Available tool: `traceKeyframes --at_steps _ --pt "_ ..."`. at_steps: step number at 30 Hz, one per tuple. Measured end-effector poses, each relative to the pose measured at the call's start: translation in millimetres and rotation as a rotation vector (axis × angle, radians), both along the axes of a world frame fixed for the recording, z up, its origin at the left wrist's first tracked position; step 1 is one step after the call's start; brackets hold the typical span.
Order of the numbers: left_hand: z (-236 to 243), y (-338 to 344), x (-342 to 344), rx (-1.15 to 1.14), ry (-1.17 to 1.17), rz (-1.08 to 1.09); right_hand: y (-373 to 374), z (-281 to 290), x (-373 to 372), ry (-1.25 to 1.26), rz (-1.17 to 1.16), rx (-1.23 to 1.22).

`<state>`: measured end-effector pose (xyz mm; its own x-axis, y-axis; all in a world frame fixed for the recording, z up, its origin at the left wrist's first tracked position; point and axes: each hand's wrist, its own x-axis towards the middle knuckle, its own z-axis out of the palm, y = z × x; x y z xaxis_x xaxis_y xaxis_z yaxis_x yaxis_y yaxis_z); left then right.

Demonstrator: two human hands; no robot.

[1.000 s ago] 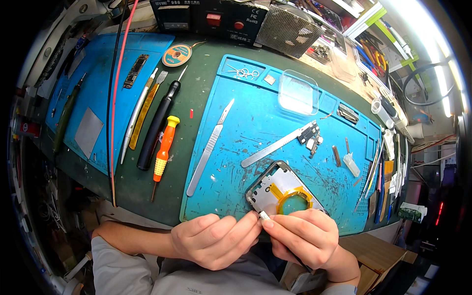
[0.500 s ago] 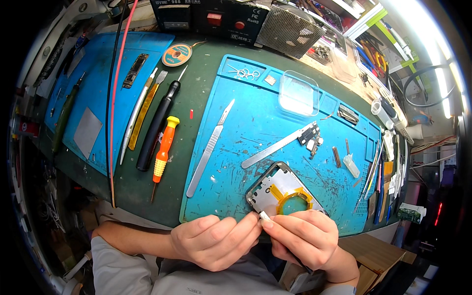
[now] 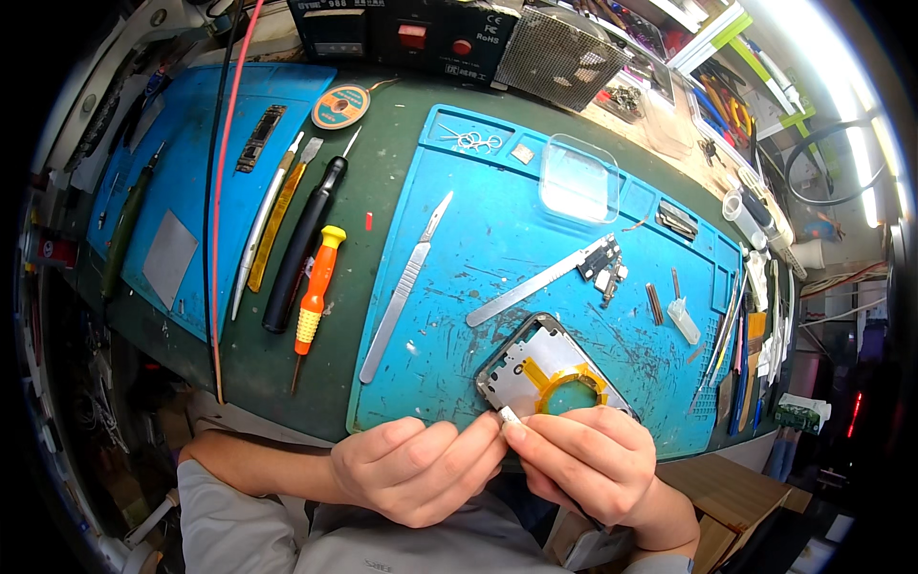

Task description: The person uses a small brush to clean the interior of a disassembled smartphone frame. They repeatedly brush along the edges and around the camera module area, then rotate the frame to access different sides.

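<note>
Close to the mat's near edge, my left hand (image 3: 421,469) and my right hand (image 3: 588,459) meet fingertip to fingertip, both closed. A small white piece (image 3: 508,414) shows at my right thumb and index finger; its kind is too small to tell. My left fingertips press together against its side, and what they pinch is hidden. Just beyond lies an opened phone (image 3: 516,371) with a silver plate and a yellow ring-shaped coil (image 3: 545,380), partly covered by my right hand. Something thin and dark sticks out below my right hand.
On the blue mat (image 3: 430,344) lie a scalpel (image 3: 406,292), a flat metal blade (image 3: 521,289), small circuit parts (image 3: 602,266) and a clear plastic box (image 3: 579,182). Screwdrivers (image 3: 318,292) lie left, tweezers (image 3: 724,330) right. A red cable (image 3: 225,143) crosses the left side.
The view has shifted very slightly. Both hands keep their pinch at the white piece, with no clear movement.
</note>
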<state>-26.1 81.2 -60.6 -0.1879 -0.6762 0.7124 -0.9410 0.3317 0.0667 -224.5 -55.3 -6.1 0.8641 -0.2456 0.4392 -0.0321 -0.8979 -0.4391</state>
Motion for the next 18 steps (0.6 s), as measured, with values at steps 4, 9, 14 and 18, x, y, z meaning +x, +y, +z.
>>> traceKeyframes --at_steps 4,9,14,18 --pt "0.4 0.5 0.7 0.001 0.0 0.003 -2.2 -0.5 1.6 -0.019 0.014 -0.006" --pt "1.7 0.4 0.8 0.013 0.012 -0.009 -0.4 0.2 1.1 -0.037 -0.004 -0.022" --pt "1.2 0.1 0.7 0.009 0.01 -0.007 -0.4 1.6 0.8 0.002 -0.006 -0.002" --pt "1.2 -0.6 0.8 0.002 0.011 -0.01 2.6 2.1 -1.7 0.041 -0.031 0.02"
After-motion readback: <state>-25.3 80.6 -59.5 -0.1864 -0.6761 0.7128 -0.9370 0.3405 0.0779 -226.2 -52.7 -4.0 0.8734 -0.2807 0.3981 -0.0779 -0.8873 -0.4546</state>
